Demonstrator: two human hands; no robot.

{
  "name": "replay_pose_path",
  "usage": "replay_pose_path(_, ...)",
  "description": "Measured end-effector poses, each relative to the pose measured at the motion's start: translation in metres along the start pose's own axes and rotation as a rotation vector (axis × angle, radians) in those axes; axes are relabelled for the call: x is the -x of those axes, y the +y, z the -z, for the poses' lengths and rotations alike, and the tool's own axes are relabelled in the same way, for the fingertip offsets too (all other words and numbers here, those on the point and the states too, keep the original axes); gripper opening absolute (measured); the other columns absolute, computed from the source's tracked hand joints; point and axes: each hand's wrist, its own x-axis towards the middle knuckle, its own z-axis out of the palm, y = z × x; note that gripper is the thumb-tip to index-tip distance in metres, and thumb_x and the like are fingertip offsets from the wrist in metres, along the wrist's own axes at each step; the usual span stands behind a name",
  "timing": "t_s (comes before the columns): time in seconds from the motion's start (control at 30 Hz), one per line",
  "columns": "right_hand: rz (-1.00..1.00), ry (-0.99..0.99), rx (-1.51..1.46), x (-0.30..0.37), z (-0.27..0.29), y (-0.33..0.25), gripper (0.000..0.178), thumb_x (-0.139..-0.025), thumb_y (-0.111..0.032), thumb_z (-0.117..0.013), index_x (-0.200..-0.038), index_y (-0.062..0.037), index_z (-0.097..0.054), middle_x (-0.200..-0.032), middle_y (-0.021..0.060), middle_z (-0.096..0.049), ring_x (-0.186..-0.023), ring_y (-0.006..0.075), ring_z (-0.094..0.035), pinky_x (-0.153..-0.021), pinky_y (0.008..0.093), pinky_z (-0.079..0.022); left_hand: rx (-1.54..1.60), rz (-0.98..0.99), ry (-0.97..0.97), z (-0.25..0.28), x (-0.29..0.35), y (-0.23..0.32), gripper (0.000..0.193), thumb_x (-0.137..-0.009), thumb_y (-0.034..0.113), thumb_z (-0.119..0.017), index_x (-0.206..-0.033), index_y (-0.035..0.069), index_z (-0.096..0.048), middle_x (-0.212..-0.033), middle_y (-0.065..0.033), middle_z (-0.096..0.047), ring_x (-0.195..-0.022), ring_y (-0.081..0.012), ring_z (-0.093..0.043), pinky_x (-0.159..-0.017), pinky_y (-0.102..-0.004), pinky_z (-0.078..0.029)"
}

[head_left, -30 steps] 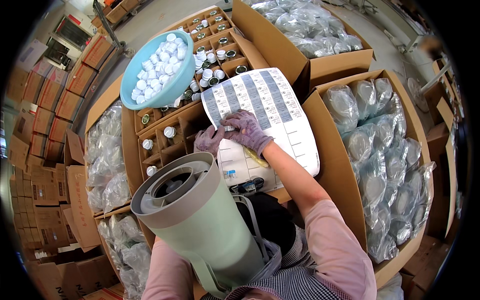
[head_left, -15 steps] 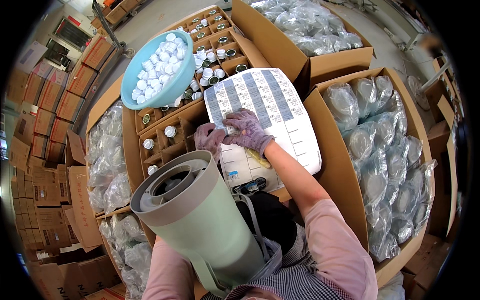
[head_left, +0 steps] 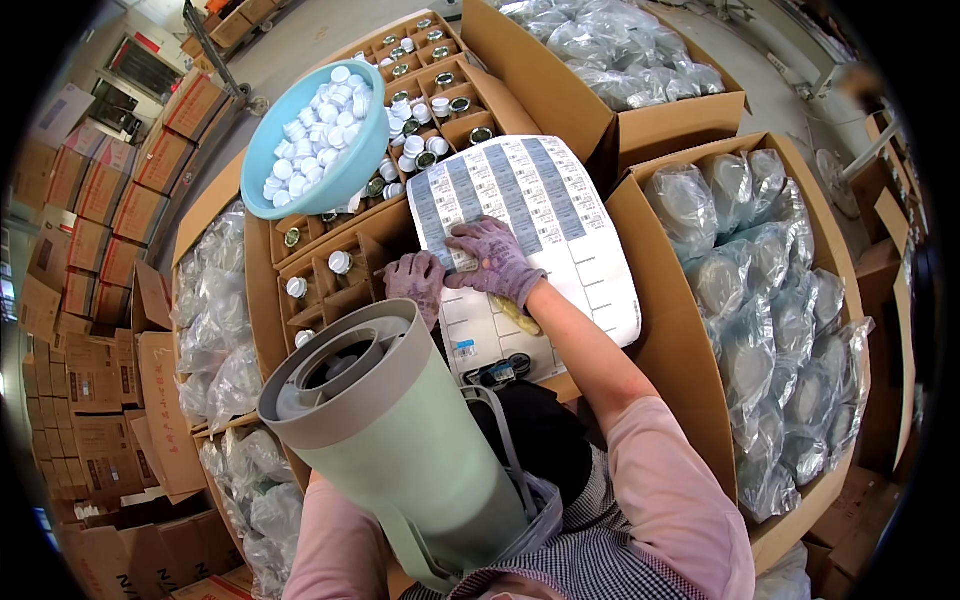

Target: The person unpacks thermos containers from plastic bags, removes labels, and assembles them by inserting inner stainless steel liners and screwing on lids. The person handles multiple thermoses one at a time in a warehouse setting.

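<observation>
My right hand [head_left: 497, 258], in a stained purple-grey glove, lies on a large sheet of labels [head_left: 540, 265]. Its fingers are spread over the boundary between the grey-and-white printed labels and the bare white backing. Beside it, my left hand [head_left: 415, 283], gloved alike, has bent, parted fingers at the sheet's left edge, next to a cardboard divider; nothing visible is in it. A tall pale green vessel [head_left: 400, 430] with a grey rim and a handle stands in front of me and hides my left forearm. Something yellowish [head_left: 517, 315] lies under my right wrist.
Left of the sheet, a divided carton [head_left: 335, 285] holds small capped bottles. A light blue basin [head_left: 375, 150] of white caps rests on the cartons behind. Open cartons of plastic-wrapped clear items flank me, including one on the right [head_left: 690, 420]. Black-handled scissors or a similar tool [head_left: 500, 372] lie near me.
My left hand has shifted slightly left, away from my right fingertips. My right hand has stayed nearly in place on the sheet.
</observation>
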Motion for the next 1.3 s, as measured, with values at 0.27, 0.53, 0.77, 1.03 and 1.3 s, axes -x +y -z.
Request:
replay_pose_path(0.27, 0.019, -0.021, 0.008, -0.001, -0.001, 0.003, 0.070, -0.068, -0.055, -0.078, -0.125, -0.0173, -0.067, -0.137, 0.0054, -0.058, -0.133, 0.0303, -0.046, -0.117, 0.0448, -0.026, 0.280, 0.042, 0.145, -0.008, 0.000, 0.005, 0.018, -0.074, 0.010, -0.073, -0.088, 0.013, -0.062, -0.095, -0.0028, -0.060, -0.092, -0.0250, -0.057, -0.080, -0.0421, -0.043)
replay_pose_path(0.53, 0.052, -0.018, 0.029, 0.001, 0.000, 0.003, 0.076, -0.066, -0.059, -0.076, -0.127, -0.0154, -0.065, -0.137, 0.0077, -0.057, -0.133, 0.0295, -0.045, -0.118, 0.0427, -0.025, 0.460, 0.219, 0.342, 0.001, -0.008, -0.007, 0.024, -0.076, 0.008, -0.076, -0.097, 0.012, -0.066, -0.098, -0.0061, -0.064, -0.092, -0.0293, -0.058, -0.082, -0.0429, -0.044)
replay_pose_path(0.77, 0.058, -0.036, 0.030, -0.001, 0.006, -0.002, 0.076, -0.068, -0.058, -0.075, -0.128, -0.0136, -0.064, -0.137, 0.0100, -0.057, -0.131, 0.0301, -0.046, -0.117, 0.0423, -0.026, 0.283, 0.142, 0.128, 0.002, 0.002, -0.002, 0.021, -0.074, 0.016, -0.075, -0.093, 0.013, -0.066, -0.098, -0.0029, -0.063, -0.093, -0.0275, -0.058, -0.079, -0.0429, -0.042)
replay_pose_path(1.03, 0.066, -0.043, 0.039, 0.000, 0.004, -0.002, 0.080, -0.066, -0.060, -0.076, -0.129, -0.0126, -0.062, -0.137, 0.0105, -0.057, -0.130, 0.0291, -0.048, -0.117, 0.0422, -0.026, 0.172, 0.049, 0.099, -0.019, 0.007, 0.002, 0.015, -0.073, 0.017, -0.070, -0.086, 0.013, -0.063, -0.095, -0.0032, -0.060, -0.091, -0.0249, -0.059, -0.079, -0.0435, -0.045)
replay_pose_path(1.3, 0.037, -0.026, 0.101, -0.001, 0.000, -0.001, 0.092, -0.061, -0.054, -0.083, -0.137, -0.0115, -0.054, -0.140, 0.0091, -0.055, -0.134, 0.0285, -0.045, -0.118, 0.0433, -0.024, 0.241, 0.107, 0.126, -0.017, -0.011, 0.013, 0.016, -0.071, 0.009, -0.070, -0.085, 0.011, -0.062, -0.095, -0.0056, -0.061, -0.084, -0.0281, -0.060, -0.075, -0.0436, -0.047)
